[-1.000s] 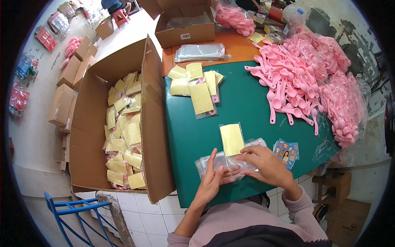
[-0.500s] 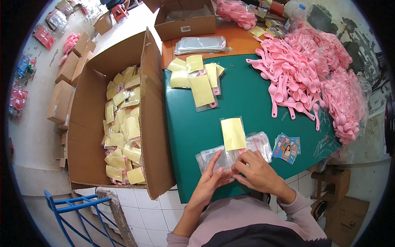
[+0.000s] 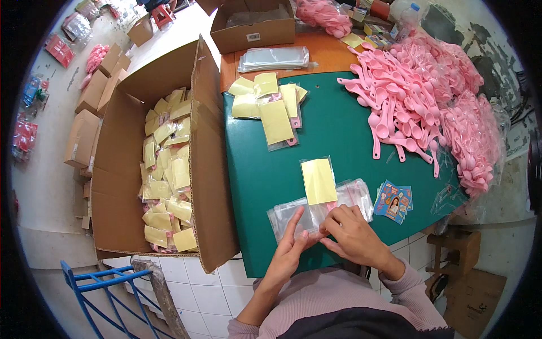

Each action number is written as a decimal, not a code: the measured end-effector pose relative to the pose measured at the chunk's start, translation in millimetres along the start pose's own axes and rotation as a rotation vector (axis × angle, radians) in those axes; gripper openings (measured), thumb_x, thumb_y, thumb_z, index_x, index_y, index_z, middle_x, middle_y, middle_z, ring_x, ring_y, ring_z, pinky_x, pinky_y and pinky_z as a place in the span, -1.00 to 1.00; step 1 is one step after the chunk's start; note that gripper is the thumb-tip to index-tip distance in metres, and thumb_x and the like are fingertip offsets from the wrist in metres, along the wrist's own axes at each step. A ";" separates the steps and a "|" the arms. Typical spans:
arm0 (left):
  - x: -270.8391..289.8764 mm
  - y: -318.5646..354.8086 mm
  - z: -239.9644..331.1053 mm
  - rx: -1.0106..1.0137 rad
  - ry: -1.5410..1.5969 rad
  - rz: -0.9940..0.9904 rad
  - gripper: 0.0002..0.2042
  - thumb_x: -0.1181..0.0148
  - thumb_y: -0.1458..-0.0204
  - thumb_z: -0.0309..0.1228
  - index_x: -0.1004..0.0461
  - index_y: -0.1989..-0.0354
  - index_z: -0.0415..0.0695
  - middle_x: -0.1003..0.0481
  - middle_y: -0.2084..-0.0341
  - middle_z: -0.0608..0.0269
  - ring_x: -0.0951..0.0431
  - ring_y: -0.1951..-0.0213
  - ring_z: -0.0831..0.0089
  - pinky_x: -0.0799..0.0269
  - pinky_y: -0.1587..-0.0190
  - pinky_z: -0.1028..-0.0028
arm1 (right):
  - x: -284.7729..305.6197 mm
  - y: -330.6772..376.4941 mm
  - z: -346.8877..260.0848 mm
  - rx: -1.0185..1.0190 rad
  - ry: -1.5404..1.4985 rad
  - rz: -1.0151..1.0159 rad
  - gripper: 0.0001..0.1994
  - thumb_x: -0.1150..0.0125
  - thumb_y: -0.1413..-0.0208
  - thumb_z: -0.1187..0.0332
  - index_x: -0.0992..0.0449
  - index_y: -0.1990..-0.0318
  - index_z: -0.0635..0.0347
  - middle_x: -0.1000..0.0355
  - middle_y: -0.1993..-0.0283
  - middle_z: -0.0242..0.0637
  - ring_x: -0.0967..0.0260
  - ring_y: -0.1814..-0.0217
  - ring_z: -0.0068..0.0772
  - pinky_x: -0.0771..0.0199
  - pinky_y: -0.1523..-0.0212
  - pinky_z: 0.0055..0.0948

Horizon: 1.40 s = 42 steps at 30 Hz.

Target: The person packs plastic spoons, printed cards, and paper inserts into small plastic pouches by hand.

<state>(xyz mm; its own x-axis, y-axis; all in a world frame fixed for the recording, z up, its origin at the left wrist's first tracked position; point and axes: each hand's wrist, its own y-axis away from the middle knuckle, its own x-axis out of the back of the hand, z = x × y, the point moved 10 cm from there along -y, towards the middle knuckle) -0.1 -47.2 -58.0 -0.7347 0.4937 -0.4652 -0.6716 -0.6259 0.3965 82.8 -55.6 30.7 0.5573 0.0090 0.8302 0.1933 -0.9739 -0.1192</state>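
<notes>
At the near edge of the green table top (image 3: 339,130), both hands work on a small stack of clear, thin plastic sleeves (image 3: 293,217): the left hand (image 3: 291,248) lies flat with fingers stretched out, pressing the stack down, while the right hand (image 3: 353,237) is curled narrow, its fingertips pinching at the top sleeve's edge. Just beyond them lies a clear bag with a yellow card inside (image 3: 319,181), and to the right a few small colourful printed cards (image 3: 394,200). The sleeves look slick and cling together, so the pinch may well lift two at once, or slide the whole stack toward the table's near edge and off it. Far right, the heap of pink plastic spoons (image 3: 418,90) sprawls loosely, and a stray elbow could drag some down. The open cardboard box of filled yellow packets (image 3: 164,169) stands left, well apart.
</notes>
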 end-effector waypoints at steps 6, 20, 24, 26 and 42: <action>5.6 -2.4 -0.1 0.003 0.060 0.061 -0.52 0.22 -0.21 -0.32 0.09 -0.28 -0.14 -0.45 0.21 0.05 -0.46 0.10 0.38 -0.28 -0.07 0.38 | -1.3 0.3 -11.6 0.102 0.128 0.066 -0.78 -0.28 0.22 0.36 -0.38 0.40 0.14 -0.24 0.36 -0.32 -0.22 0.22 -0.31 -0.14 0.20 -0.29; 16.9 -14.7 35.0 -0.154 -0.189 0.175 -0.66 0.07 -0.09 -0.57 -0.21 -0.07 -0.20 -0.54 0.38 0.11 -0.54 0.31 0.55 -0.38 0.34 0.66 | 51.1 8.2 23.2 0.250 -0.594 -0.304 -0.83 -0.22 0.05 0.35 -0.32 0.49 0.13 -0.22 0.47 -0.36 -0.22 0.35 -0.34 -0.19 0.27 -0.40; 7.8 -16.3 31.9 -0.083 -0.196 0.064 -0.78 0.12 -0.12 -0.56 -0.33 0.07 -0.27 -0.52 0.30 0.08 -0.54 0.20 0.40 -0.41 0.25 0.61 | 168.2 28.8 187.7 -0.295 -0.622 0.155 -0.85 -0.16 0.04 0.34 -0.35 0.44 0.19 -0.30 0.45 -0.37 -0.28 0.38 -0.46 -0.26 0.40 -0.46; 4.4 -19.5 27.8 -0.112 -0.189 0.039 -0.81 0.12 -0.13 -0.55 -0.36 0.12 -0.29 -0.52 0.31 0.06 -0.54 0.21 0.38 -0.43 0.24 0.57 | 206.2 73.6 252.2 -0.520 0.197 0.247 -0.88 -0.11 0.02 0.38 -0.35 0.36 0.20 -0.32 0.46 -0.30 -0.32 0.41 -0.41 -0.29 0.46 -0.39; 7.8 5.4 32.4 -0.006 -0.129 -0.007 -0.73 0.18 -0.15 -0.56 -0.21 -0.03 -0.28 -0.51 0.33 0.05 -0.55 0.24 0.35 -0.43 0.29 0.56 | 17.6 20.1 55.3 -0.116 -0.425 0.248 -0.76 -0.30 0.21 0.57 -0.43 0.33 0.20 -0.22 0.18 -0.19 -0.33 0.25 -0.34 -0.40 0.28 -0.47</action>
<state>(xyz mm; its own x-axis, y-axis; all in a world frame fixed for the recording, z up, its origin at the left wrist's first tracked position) -12.4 -27.2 -33.9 -0.7366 0.5711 -0.3623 -0.6763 -0.6259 0.3885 141.2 -62.6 12.8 0.8590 -0.1578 0.4870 -0.0641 -0.9770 -0.2035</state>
